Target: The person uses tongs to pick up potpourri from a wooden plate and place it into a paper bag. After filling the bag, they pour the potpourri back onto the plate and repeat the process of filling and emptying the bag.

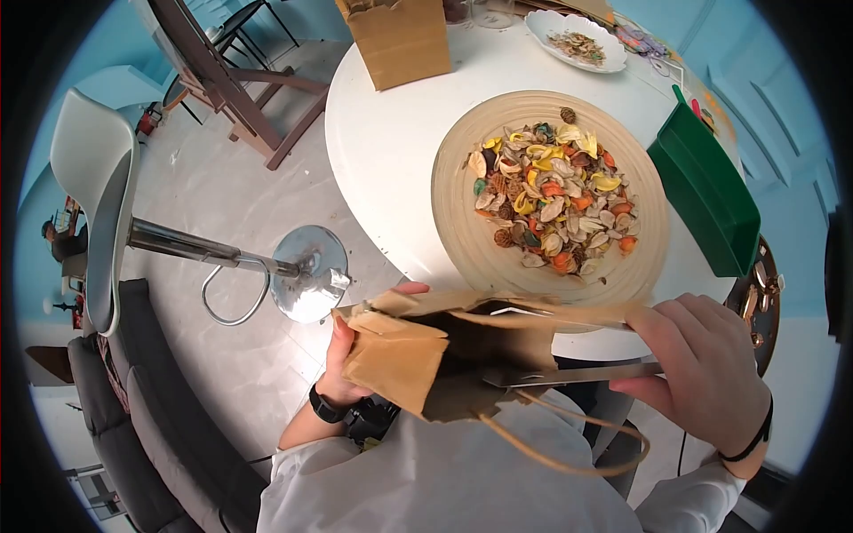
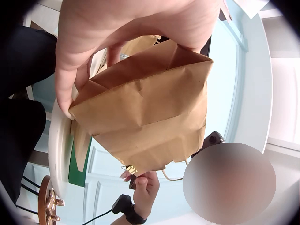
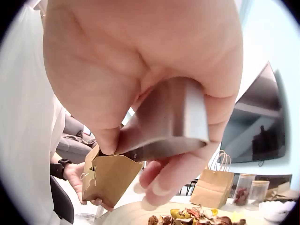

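A brown kraft paper bag (image 1: 395, 360) is tipped on its side over the person's lap, its mouth turned to the right. The left hand (image 1: 336, 362) grips it near the bottom; in the left wrist view the fingers (image 2: 68, 89) spread along the bag's base. Metal tongs (image 1: 577, 374) are pinched in the right hand (image 1: 711, 373), their arms spread and their tips inside the bag's mouth. What the tips touch is hidden within the bag. A twisted paper handle (image 1: 569, 444) loops below the mouth. Just beyond lies a round wooden tray (image 1: 458, 222) heaped with potpourri (image 1: 555, 200).
A green trough (image 1: 711, 191) stands right of the tray on the white round table (image 1: 373, 133). Farther back are another paper bag (image 1: 404, 44) and a white dish (image 1: 613, 58) of dried bits. A white bar stool (image 1: 98, 178) and a dark sofa (image 1: 160, 426) are to the left.
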Available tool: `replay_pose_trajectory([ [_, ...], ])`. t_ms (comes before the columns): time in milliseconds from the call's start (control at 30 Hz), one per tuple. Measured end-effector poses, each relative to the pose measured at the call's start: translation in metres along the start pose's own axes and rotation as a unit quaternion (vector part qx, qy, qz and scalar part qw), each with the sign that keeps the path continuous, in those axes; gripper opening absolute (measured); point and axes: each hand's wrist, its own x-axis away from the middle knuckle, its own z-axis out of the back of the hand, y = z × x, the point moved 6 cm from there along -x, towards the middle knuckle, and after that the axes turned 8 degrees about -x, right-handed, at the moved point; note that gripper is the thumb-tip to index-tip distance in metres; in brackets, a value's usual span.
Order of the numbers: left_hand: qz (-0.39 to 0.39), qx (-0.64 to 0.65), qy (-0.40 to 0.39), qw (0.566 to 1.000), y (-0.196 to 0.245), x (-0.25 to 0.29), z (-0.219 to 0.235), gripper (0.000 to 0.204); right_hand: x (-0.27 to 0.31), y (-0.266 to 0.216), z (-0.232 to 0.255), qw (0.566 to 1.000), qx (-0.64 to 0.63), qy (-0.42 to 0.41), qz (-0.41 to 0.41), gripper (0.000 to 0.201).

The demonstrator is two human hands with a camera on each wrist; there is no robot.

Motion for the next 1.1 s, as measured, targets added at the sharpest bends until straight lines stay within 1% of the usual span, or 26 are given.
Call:
replay_pose_trajectory([
  [33, 0.001, 0.003, -0.007, 1.000, 0.000, 0.001, 0.000, 0.114, 0.000, -0.006, 0.003, 0.998, 0.050, 0.035, 0.027, 0.047],
  [67, 0.001, 0.007, -0.014, 1.000, -0.001, 0.001, 0.000, 0.114, 0.000, -0.007, 0.001, 0.998, 0.049, 0.033, 0.027, 0.047],
  [100, 0.001, 0.002, 0.003, 1.000, -0.002, 0.002, 0.002, 0.114, 0.001, -0.009, 0.001, 0.996, 0.069, 0.041, 0.025, 0.047],
  [167, 0.000, 0.016, -0.006, 1.000, -0.003, 0.002, 0.005, 0.112, 0.005, -0.012, 0.001, 0.994, 0.092, 0.046, 0.020, 0.046],
  [200, -0.001, 0.027, -0.014, 1.000, -0.004, 0.002, 0.007, 0.111, 0.009, -0.011, 0.001, 0.997, 0.066, 0.042, 0.001, 0.045],
  [233, -0.010, 0.033, 0.000, 0.999, -0.003, 0.004, 0.009, 0.109, 0.014, -0.010, 0.002, 0.998, 0.041, 0.038, -0.019, 0.044],
  [267, -0.010, 0.036, -0.003, 0.999, -0.001, 0.004, 0.008, 0.109, 0.022, -0.008, 0.003, 0.998, 0.044, 0.036, -0.022, 0.044],
  [333, -0.015, 0.000, 0.036, 0.999, 0.006, 0.005, 0.012, 0.108, 0.037, 0.008, 0.004, 0.993, -0.067, 0.023, -0.093, 0.044],
  [367, -0.020, 0.007, 0.047, 0.999, 0.004, 0.006, 0.018, 0.107, 0.040, 0.010, 0.007, 0.993, -0.064, 0.022, -0.095, 0.044],
  [400, -0.021, 0.010, 0.044, 0.999, -0.001, 0.004, 0.022, 0.107, 0.042, 0.018, 0.011, 0.985, -0.076, 0.028, -0.150, 0.043],
  [433, -0.074, 0.165, -0.025, 0.983, -0.001, 0.002, 0.019, 0.106, 0.046, 0.027, 0.014, 0.974, -0.089, 0.034, -0.204, 0.043],
  [467, -0.124, 0.315, -0.092, 0.936, 0.004, 0.002, 0.016, 0.106, 0.049, 0.034, 0.011, 0.974, -0.087, 0.033, -0.206, 0.043],
  [500, -0.141, 0.295, -0.105, 0.939, 0.006, 0.001, 0.014, 0.104, 0.053, 0.047, 0.008, 0.970, -0.071, 0.077, -0.221, 0.043],
  [533, -0.141, 0.295, -0.105, 0.939, 0.010, 0.002, 0.015, 0.104, 0.055, 0.059, 0.003, 0.963, -0.056, 0.120, -0.235, 0.044],
  [567, -0.091, 0.150, -0.027, 0.984, 0.008, 0.002, 0.022, 0.103, 0.054, 0.066, -0.006, 0.964, -0.048, 0.134, -0.226, 0.043],
  [600, -0.038, 0.001, 0.051, 0.998, 0.007, 0.003, 0.029, 0.103, 0.050, 0.068, -0.009, 0.963, -0.048, 0.134, -0.227, 0.043],
  [633, -0.053, 0.005, 0.038, 0.998, 0.012, 0.002, 0.023, 0.096, 0.044, 0.066, -0.013, 0.972, -0.017, 0.104, -0.211, 0.041],
  [667, -0.049, 0.006, 0.035, 0.998, 0.011, 0.000, 0.021, 0.096, 0.039, 0.064, -0.018, 0.978, 0.014, 0.073, -0.197, 0.040],
  [700, -0.046, 0.010, 0.039, 0.998, 0.009, -0.002, 0.020, 0.096, 0.037, 0.065, -0.022, 0.977, 0.015, 0.072, -0.202, 0.040],
  [767, -0.041, 0.016, 0.051, 0.998, 0.006, -0.004, 0.019, 0.096, 0.030, 0.060, -0.029, 0.985, 0.079, 0.063, -0.142, 0.039],
  [900, -0.036, 0.026, 0.078, 0.996, 0.001, -0.005, 0.020, 0.097, 0.024, 0.067, -0.037, 0.985, 0.104, 0.065, -0.124, 0.040],
  [967, -0.035, 0.030, 0.092, 0.995, 0.001, -0.004, 0.019, 0.097, 0.020, 0.069, -0.041, 0.984, 0.133, 0.050, -0.109, 0.038],
  [1033, -0.035, 0.032, 0.099, 0.994, 0.002, -0.004, 0.016, 0.097, 0.017, 0.071, -0.043, 0.983, 0.142, 0.052, -0.104, 0.036],
  [1100, -0.035, -0.005, 0.137, 0.990, 0.005, -0.002, 0.015, 0.094, 0.014, 0.072, -0.044, 0.982, 0.151, 0.053, -0.099, 0.035],
])
